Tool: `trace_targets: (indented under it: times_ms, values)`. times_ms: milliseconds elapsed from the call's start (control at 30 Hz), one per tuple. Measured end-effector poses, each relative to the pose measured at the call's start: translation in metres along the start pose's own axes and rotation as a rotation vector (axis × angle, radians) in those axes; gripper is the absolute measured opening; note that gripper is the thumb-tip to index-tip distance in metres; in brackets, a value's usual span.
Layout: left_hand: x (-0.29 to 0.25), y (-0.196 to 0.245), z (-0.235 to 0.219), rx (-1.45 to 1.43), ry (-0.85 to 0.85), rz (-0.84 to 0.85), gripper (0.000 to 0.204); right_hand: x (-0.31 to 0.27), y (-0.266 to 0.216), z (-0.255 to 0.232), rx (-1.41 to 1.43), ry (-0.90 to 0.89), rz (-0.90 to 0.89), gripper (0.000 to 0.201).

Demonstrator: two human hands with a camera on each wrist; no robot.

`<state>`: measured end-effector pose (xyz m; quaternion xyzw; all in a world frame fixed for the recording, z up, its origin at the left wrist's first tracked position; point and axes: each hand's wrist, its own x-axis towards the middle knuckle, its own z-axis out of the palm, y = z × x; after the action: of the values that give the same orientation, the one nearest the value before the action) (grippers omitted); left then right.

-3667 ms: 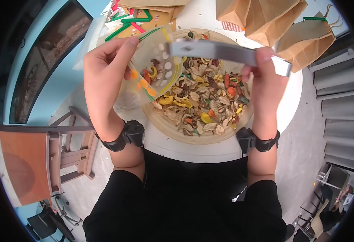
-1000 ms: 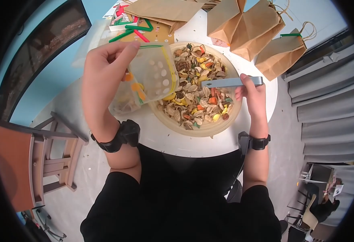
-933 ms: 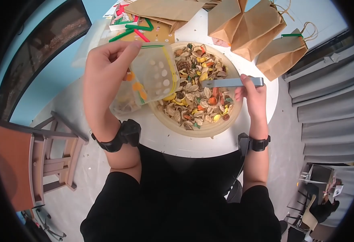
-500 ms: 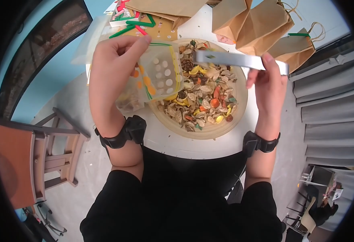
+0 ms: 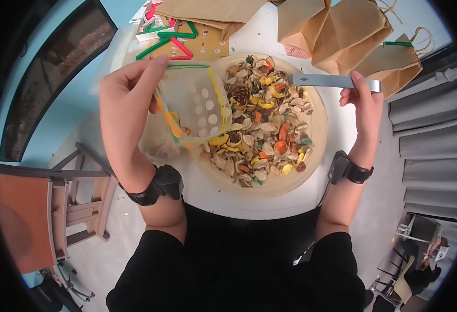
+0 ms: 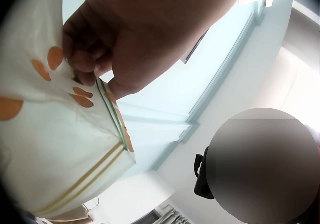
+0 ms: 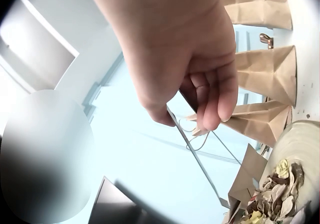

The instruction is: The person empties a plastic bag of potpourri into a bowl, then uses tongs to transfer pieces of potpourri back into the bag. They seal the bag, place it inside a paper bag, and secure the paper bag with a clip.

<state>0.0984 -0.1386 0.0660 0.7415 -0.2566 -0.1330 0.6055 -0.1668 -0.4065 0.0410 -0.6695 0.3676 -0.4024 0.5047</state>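
My left hand (image 5: 129, 104) pinches the top edge of a clear zip bag (image 5: 187, 86) printed with white and orange dots. Its mouth, lined in yellow and green, is spread wide and leans over the left rim of a round bowl (image 5: 312, 171). A few orange and yellow bits lie inside the bag. The bowl is heaped with potpourri (image 5: 259, 125): dried petals, a pine cone, coloured pieces. In my right hand (image 5: 364, 101) are metal tongs (image 5: 322, 81), gripped between thumb and fingers. Their tips reach over the bowl's upper right, and in the right wrist view the arms stand apart.
Brown paper bags (image 5: 353, 36) stand behind the bowl at the right. Flat paper bags (image 5: 207, 13) and a small white box (image 5: 153, 34) of red and green strips sit at the back left. Crumbs dot the white table (image 5: 249, 210).
About a second ago the tongs were low in the potpourri; they rose, swept left towards the bag, and are now drawn back right. The left hand keeps hold of the bag throughout.
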Motion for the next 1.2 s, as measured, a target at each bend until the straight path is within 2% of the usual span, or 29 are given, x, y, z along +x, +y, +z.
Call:
trace_targets:
  times_ms: [267, 367, 467, 967, 1067, 1200]
  values:
    - [0.002, -0.003, 0.017, 0.062, 0.018, 0.044, 0.024, -0.002, 0.022, 0.000, 0.008, -0.073, 0.073, 0.029]
    - [0.000, 0.000, 0.021, 0.092, 0.047, 0.057, 0.022, -0.004, 0.025, 0.002, 0.048, -0.203, 0.128, 0.026]
    - [0.000, -0.003, 0.024, 0.096, 0.018, 0.089, 0.023, -0.010, 0.023, 0.004, 0.035, -0.274, 0.107, 0.024]
    - [-0.010, 0.001, 0.024, 0.047, 0.005, 0.089, 0.023, -0.028, 0.010, 0.019, 0.009, -0.291, 0.066, 0.019]
    - [-0.010, 0.002, 0.024, 0.037, 0.006, 0.083, 0.024, -0.027, 0.013, 0.019, 0.051, -0.259, 0.053, 0.020]
    - [-0.008, 0.001, 0.024, 0.034, -0.038, 0.059, 0.025, -0.035, 0.008, 0.025, 0.277, -0.220, -0.034, 0.021]
